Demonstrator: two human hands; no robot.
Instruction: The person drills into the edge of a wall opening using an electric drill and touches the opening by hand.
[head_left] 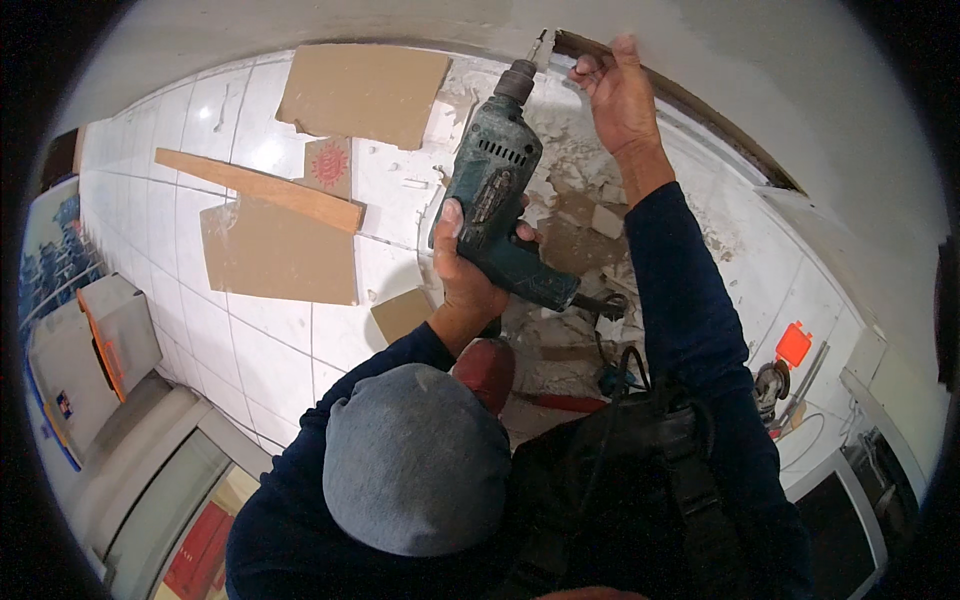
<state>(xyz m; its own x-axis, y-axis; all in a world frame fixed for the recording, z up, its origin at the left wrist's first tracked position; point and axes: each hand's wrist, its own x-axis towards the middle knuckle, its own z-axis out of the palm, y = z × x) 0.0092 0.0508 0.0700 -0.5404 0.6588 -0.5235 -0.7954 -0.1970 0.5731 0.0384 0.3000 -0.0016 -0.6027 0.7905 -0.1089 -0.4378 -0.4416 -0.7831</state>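
Note:
My left hand (465, 275) is closed around the body of a dusty dark green corded power drill (495, 175). Its handle angles down to the right, and the chuck points up at the wall. The drill bit (540, 45) ends close to the left end of a long narrow slot (680, 100) cut along the wall's base; contact cannot be made out. My right hand (622, 105) is raised beside that slot, palm showing, thumb apart from half-curled fingers, with nothing visible in it.
Broken plaster rubble (580, 225) covers the tiles below the drill. Brown boards (365, 90) and a wooden strip (260, 188) lie to the left. My red shoe (485, 375) is near the rubble. An orange plastic piece (794, 345) and tools lie right; a white container (95, 335) stands left.

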